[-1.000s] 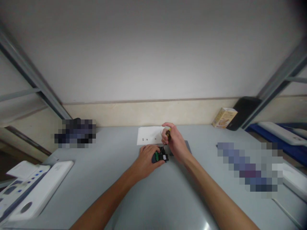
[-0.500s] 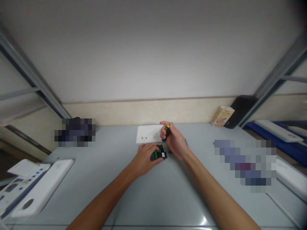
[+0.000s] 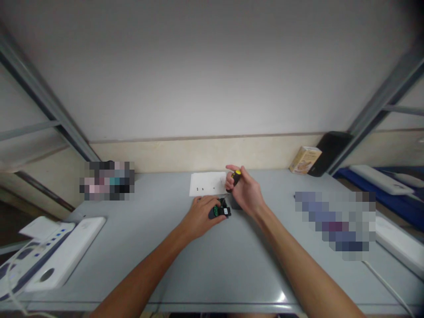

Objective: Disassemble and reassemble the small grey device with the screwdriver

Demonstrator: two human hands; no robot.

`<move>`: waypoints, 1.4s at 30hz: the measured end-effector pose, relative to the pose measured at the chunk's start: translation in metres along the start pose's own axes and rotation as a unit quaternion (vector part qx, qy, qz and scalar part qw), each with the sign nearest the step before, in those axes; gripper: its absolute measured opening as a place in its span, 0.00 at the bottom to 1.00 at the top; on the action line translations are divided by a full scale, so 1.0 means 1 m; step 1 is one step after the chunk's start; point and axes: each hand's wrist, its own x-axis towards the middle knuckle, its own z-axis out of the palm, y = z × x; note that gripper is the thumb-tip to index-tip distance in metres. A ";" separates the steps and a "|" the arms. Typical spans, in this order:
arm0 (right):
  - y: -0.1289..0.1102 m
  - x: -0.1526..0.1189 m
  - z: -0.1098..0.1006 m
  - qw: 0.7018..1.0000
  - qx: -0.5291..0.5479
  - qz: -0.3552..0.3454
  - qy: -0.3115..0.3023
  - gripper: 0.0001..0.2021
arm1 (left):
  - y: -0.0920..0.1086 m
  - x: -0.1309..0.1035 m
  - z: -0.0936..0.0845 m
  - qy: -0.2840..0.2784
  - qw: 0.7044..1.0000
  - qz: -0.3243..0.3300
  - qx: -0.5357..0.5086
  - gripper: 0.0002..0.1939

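Left hand [image 3: 202, 217]: fingers and thumb clamped on small black device [image 3: 224, 211], low on grey table [image 3: 195, 269], near white paper [image 3: 207, 183]. Right hand [image 3: 247, 192]: fingers curled round black-and-yellow screwdriver [image 3: 236, 176], index finger extended.

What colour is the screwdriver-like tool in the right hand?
Black and yellow: the tool, best seen in the head view.

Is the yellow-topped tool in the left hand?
No, the right hand grips the yellow-topped tool, while the left hand holds the black device.
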 end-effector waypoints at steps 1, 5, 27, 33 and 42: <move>-0.001 0.000 -0.001 1.000 -0.001 0.002 0.000 0.18 | 0.000 0.000 0.000 0.000 1.000 0.001 0.001 0.14; 0.001 -0.001 -0.003 0.999 -0.034 -0.019 0.015 0.15 | -0.001 0.000 0.001 0.005 1.000 0.003 0.003 0.14; 0.004 0.002 -0.003 0.999 -0.034 -0.029 0.021 0.18 | -0.001 0.000 0.001 0.009 1.000 0.013 0.002 0.13; 0.001 -0.003 0.002 0.996 -0.074 -0.038 0.016 0.19 | -0.001 0.000 0.001 0.005 1.000 0.007 0.009 0.13; 0.005 0.000 0.001 0.996 -0.072 -0.042 0.013 0.18 | -0.002 0.000 0.001 0.009 1.000 0.015 0.008 0.14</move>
